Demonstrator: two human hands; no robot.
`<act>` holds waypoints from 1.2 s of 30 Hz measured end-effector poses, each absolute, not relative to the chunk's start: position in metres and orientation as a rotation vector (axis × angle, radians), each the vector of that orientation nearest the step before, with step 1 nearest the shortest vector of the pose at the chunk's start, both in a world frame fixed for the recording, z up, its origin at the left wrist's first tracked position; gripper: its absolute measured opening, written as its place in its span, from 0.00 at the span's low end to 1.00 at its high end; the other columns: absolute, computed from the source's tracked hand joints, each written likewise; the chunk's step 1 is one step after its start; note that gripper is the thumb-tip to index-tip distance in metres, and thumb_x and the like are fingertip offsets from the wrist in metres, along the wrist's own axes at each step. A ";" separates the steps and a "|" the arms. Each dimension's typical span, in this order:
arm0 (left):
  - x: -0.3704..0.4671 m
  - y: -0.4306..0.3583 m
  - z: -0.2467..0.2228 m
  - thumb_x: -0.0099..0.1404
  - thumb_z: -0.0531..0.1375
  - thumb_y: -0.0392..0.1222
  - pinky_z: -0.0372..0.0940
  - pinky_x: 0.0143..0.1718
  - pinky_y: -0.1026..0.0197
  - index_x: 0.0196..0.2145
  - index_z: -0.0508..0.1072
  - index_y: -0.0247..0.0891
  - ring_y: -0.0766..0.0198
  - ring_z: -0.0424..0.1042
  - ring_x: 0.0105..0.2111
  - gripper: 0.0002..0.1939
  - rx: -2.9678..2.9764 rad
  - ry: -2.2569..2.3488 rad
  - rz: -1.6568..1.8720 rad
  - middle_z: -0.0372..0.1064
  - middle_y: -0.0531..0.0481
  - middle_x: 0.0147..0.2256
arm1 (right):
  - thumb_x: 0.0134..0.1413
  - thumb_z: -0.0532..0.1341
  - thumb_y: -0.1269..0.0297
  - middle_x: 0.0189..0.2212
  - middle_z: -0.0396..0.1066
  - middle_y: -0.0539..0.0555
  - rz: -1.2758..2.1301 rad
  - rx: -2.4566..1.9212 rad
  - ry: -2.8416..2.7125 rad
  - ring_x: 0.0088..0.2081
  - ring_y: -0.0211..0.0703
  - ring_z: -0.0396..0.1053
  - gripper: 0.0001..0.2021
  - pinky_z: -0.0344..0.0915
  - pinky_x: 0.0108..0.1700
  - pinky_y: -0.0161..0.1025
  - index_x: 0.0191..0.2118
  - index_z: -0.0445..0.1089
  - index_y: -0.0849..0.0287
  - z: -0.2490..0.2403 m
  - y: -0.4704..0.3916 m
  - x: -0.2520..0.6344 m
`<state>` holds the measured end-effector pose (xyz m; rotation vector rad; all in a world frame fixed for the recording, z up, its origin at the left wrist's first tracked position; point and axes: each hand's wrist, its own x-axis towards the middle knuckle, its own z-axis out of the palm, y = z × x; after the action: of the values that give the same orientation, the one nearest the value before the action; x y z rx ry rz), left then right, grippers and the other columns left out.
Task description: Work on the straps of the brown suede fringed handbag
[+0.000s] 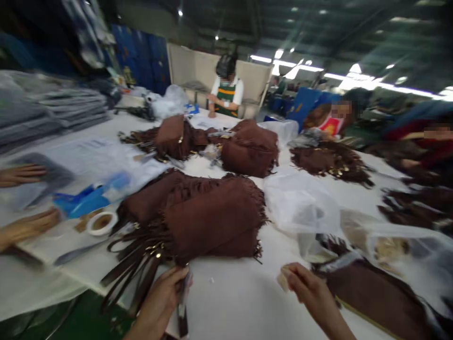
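My left hand (164, 295) is closed on a dark strap (183, 307) with a metal part, just below a pile of brown fringed bags (212, 219). Dark straps (141, 269) with gold-coloured fittings spread out left of that hand. Over the white table (230, 302), to the right, my right hand (306, 283) pinches a small pale piece (283, 279), too blurred to name. A brown bag (378, 293) with a yellowish edge lies right of my right hand, partly under clear plastic.
Another person's hands (31, 226) are at the left, near a blue item (83, 200) and a tape roll (102, 222). More brown bags (249, 148) and clear plastic bags (300, 200) lie beyond. A person (226, 89) is at the table's far side.
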<state>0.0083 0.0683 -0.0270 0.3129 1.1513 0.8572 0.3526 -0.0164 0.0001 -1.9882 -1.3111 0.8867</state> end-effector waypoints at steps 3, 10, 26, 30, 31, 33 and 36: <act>-0.009 0.058 -0.035 0.50 0.70 0.39 0.65 0.29 0.65 0.29 0.73 0.32 0.66 0.69 0.27 0.11 0.330 1.123 0.905 0.70 0.50 0.26 | 0.60 0.55 0.59 0.22 0.65 0.47 1.066 -1.674 -1.636 0.26 0.39 0.63 0.12 0.57 0.30 0.33 0.29 0.70 0.54 0.017 0.007 0.265; -0.004 0.060 -0.038 0.51 0.68 0.42 0.59 0.26 0.67 0.27 0.72 0.34 0.67 0.66 0.24 0.10 0.406 1.068 0.945 0.69 0.51 0.23 | 0.59 0.57 0.67 0.22 0.68 0.45 1.170 -1.411 -1.856 0.26 0.36 0.65 0.08 0.56 0.31 0.31 0.32 0.73 0.56 0.004 0.062 0.155; -0.010 0.058 -0.047 0.54 0.65 0.49 0.54 0.26 0.67 0.24 0.69 0.36 0.67 0.62 0.23 0.14 0.571 1.148 0.960 0.67 0.53 0.21 | 0.56 0.54 0.71 0.21 0.70 0.48 1.049 -1.776 -2.005 0.24 0.36 0.66 0.10 0.53 0.28 0.30 0.26 0.68 0.58 0.006 0.080 0.138; -0.011 0.057 -0.049 0.56 0.65 0.52 0.53 0.26 0.67 0.25 0.70 0.36 0.68 0.59 0.23 0.16 0.631 1.158 0.950 0.65 0.53 0.21 | 0.56 0.55 0.70 0.21 0.71 0.50 0.969 -1.864 -2.028 0.24 0.36 0.67 0.09 0.52 0.27 0.30 0.26 0.68 0.58 0.006 0.079 0.135; -0.011 0.057 -0.050 0.56 0.65 0.52 0.53 0.26 0.67 0.25 0.71 0.36 0.68 0.59 0.23 0.16 0.656 1.169 0.958 0.65 0.54 0.21 | 0.56 0.55 0.69 0.22 0.72 0.50 0.951 -1.876 -2.038 0.25 0.37 0.67 0.09 0.52 0.27 0.30 0.26 0.68 0.58 0.006 0.079 0.135; -0.011 0.058 -0.051 0.54 0.65 0.53 0.53 0.26 0.67 0.24 0.71 0.36 0.68 0.59 0.23 0.17 0.705 1.200 0.976 0.64 0.54 0.20 | 0.56 0.55 0.69 0.22 0.72 0.50 0.928 -1.887 -2.058 0.25 0.37 0.67 0.09 0.51 0.27 0.31 0.27 0.68 0.58 0.006 0.080 0.134; -0.012 0.060 -0.053 0.51 0.66 0.53 0.53 0.26 0.66 0.22 0.72 0.36 0.67 0.59 0.23 0.17 0.763 1.244 0.995 0.63 0.54 0.19 | 0.55 0.55 0.71 0.23 0.73 0.51 0.908 -1.893 -2.080 0.26 0.38 0.68 0.09 0.51 0.27 0.31 0.27 0.69 0.58 0.007 0.081 0.134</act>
<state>-0.0115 0.0598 -0.0526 0.7628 1.2439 0.9946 0.1340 0.0813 0.0072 -1.8925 -2.0802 0.9084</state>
